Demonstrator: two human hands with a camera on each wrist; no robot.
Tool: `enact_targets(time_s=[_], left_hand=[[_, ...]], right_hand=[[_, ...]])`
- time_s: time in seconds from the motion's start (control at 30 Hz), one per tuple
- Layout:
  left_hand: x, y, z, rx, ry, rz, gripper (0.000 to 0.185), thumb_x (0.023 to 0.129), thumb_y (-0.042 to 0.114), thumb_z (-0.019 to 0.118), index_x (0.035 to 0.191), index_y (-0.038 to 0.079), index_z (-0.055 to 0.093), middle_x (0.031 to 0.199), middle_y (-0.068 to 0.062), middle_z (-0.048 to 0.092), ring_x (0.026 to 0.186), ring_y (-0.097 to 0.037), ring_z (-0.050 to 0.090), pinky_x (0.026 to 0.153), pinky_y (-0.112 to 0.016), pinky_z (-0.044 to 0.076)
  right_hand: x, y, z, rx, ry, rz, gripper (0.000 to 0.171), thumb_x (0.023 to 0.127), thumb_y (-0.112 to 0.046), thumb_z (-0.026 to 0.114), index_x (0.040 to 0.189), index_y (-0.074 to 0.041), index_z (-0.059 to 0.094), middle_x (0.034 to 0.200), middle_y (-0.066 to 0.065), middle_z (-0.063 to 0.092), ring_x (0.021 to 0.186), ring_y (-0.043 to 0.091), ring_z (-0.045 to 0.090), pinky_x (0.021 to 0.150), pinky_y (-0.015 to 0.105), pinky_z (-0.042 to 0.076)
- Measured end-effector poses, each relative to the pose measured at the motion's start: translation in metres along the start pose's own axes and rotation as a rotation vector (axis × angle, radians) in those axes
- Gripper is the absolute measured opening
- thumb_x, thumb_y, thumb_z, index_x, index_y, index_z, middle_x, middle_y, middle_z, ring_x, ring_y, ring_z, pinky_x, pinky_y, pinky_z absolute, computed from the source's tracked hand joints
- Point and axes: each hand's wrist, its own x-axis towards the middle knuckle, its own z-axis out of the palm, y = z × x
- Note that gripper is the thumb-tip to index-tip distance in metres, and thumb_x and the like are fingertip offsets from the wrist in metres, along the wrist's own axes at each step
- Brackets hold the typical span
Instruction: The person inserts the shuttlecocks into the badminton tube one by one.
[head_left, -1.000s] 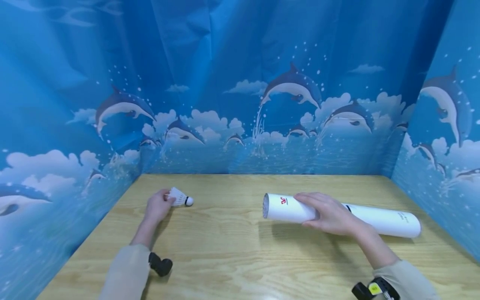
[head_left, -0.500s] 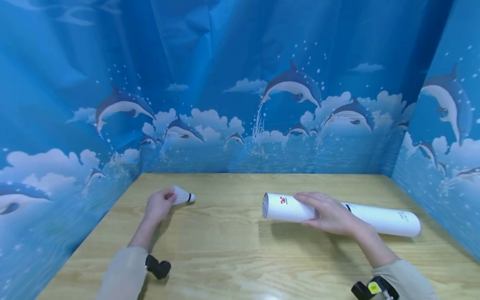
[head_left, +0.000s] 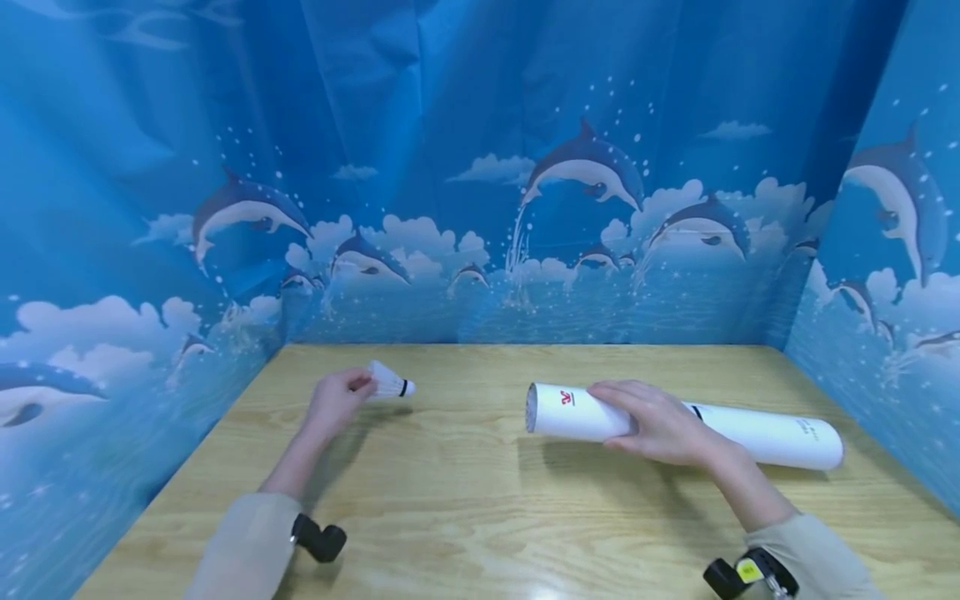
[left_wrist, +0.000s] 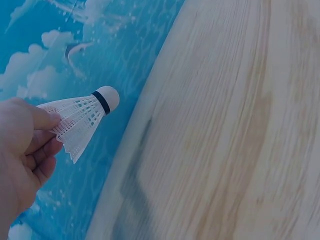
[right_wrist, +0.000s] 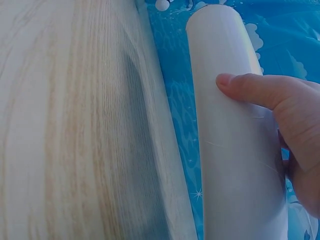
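Wooden table (head_left: pixel 465 500): right hand (head_left: pixel 660 425) hides tube (head_left: pixel 750 433) middle; lettering likely unreadable.

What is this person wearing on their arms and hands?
Both hands are bare, with no gloves or rings visible. Each forearm is covered by a loose beige sleeve, the left sleeve and the right sleeve. A small black device sits at the left cuff. At the right cuff sits a similar black device carrying a yellow label. No cables are visible.
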Motion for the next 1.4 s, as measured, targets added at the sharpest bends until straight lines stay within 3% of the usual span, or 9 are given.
enact_targets(time_s=[0.23, 0.47, 0.77, 1.4], left_hand=[[0.000, 0.021, 0.012, -0.001, -0.013, 0.055, 0.022, 0.089, 0.010, 0.061, 0.105, -0.004, 0.066, 0.098, -0.018, 0.067, 0.085, -0.027, 0.060, 0.070, -0.036, 0.050], [-0.005, 0.042, 0.024, -0.049, -0.083, 0.101, 0.017, 0.090, 0.010, 0.060, 0.101, -0.001, 0.068, 0.090, -0.011, 0.067, 0.071, -0.016, 0.055, 0.057, -0.029, 0.044], [-0.014, 0.064, 0.043, -0.137, -0.075, 0.188, 0.013, 0.085, 0.006, 0.064, 0.094, -0.002, 0.069, 0.086, -0.009, 0.068, 0.067, -0.012, 0.055, 0.055, -0.025, 0.044], [-0.028, 0.107, 0.074, -0.324, -0.088, 0.274, 0.007, 0.083, -0.002, 0.064, 0.088, -0.001, 0.068, 0.088, -0.012, 0.069, 0.075, -0.018, 0.063, 0.062, -0.024, 0.051]], right_hand=[[0.001, 0.000, 0.000, -0.005, 0.010, -0.013, 0.072, 0.066, -0.023, 0.083, 0.128, -0.007, 0.053, 0.125, 0.013, 0.056, 0.109, 0.033, 0.054, 0.086, 0.052, 0.045], [0.000, 0.001, 0.000, -0.008, -0.011, 0.027, 0.073, 0.067, -0.027, 0.082, 0.130, -0.010, 0.052, 0.128, 0.011, 0.054, 0.113, 0.032, 0.052, 0.090, 0.053, 0.042], [-0.002, 0.001, 0.002, -0.016, 0.004, 0.009, 0.073, 0.066, -0.029, 0.083, 0.130, -0.009, 0.052, 0.128, 0.011, 0.055, 0.113, 0.032, 0.052, 0.089, 0.053, 0.043], [-0.002, 0.001, 0.000, -0.026, 0.025, -0.004, 0.073, 0.066, -0.029, 0.083, 0.129, -0.009, 0.053, 0.127, 0.011, 0.055, 0.111, 0.032, 0.053, 0.088, 0.052, 0.044]])
